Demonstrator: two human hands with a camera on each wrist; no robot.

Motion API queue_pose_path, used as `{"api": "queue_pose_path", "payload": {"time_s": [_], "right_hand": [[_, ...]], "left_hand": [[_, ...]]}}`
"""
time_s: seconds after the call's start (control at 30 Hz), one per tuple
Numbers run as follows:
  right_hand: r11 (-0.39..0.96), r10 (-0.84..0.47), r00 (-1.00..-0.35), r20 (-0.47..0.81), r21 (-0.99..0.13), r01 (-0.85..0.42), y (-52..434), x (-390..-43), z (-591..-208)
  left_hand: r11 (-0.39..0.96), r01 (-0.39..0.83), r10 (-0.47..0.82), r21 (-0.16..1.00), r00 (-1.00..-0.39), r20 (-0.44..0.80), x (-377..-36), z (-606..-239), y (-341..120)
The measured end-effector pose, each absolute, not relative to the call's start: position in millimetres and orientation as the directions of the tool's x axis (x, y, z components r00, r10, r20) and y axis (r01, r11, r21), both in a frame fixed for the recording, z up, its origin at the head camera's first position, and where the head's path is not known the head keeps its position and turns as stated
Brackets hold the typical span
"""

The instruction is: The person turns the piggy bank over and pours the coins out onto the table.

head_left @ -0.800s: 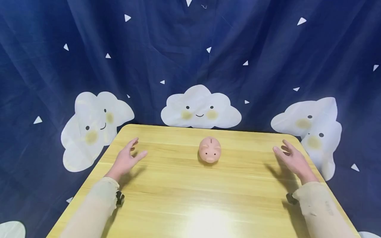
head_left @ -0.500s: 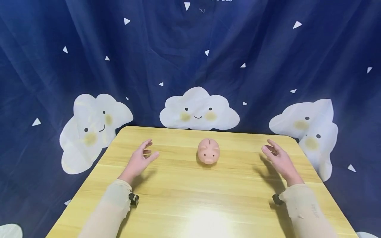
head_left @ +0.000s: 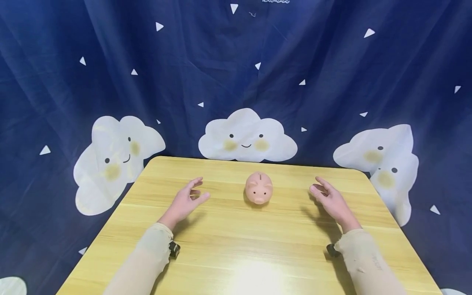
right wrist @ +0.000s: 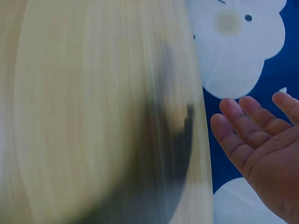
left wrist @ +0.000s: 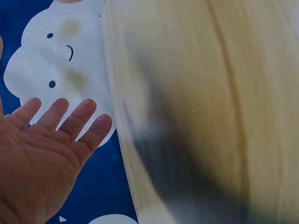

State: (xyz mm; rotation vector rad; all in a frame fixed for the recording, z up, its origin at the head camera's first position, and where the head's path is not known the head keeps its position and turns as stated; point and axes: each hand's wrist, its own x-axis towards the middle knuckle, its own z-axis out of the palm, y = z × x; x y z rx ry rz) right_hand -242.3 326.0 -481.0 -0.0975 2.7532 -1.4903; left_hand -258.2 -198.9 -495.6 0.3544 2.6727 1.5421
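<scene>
A small pink piggy bank [head_left: 259,187] stands on the wooden table [head_left: 236,241], near its far edge, snout toward me. My left hand [head_left: 187,200] hovers to its left, fingers relaxed and empty. My right hand [head_left: 329,199] hovers to its right, also empty, palm turned inward. Both hands are apart from the pig. In the left wrist view the left hand [left wrist: 44,154] shows an empty palm with straight fingers. In the right wrist view the right hand [right wrist: 261,144] shows the same.
A dark blue curtain [head_left: 236,73] with white smiling clouds hangs behind and around the table. The table's rounded far corners lie close to the cloth. Small black wrist cameras [head_left: 174,249] sit on both sleeves.
Both hands have moved inward toward the piggy bank, the left one rightward and the right one leftward. The pig has not moved.
</scene>
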Motion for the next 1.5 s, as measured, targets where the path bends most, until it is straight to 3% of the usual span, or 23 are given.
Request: {"api": "queue_pose_path", "payload": {"time_s": [0.83, 1.5], "right_hand": [[0.499, -0.229, -0.973, 0.002, -0.858, -0.119, 246, -266, -486], [0.429, -0.305, -0.952, -0.019, -0.895, -0.120, 221, -276, -494]], "left_hand": [[0.475, 0.212, 0.329, 0.854, -0.943, 0.051, -266, -494, -145], [0.504, 0.300, 0.422, 0.810, -0.904, 0.073, -284, -495, -90]]}}
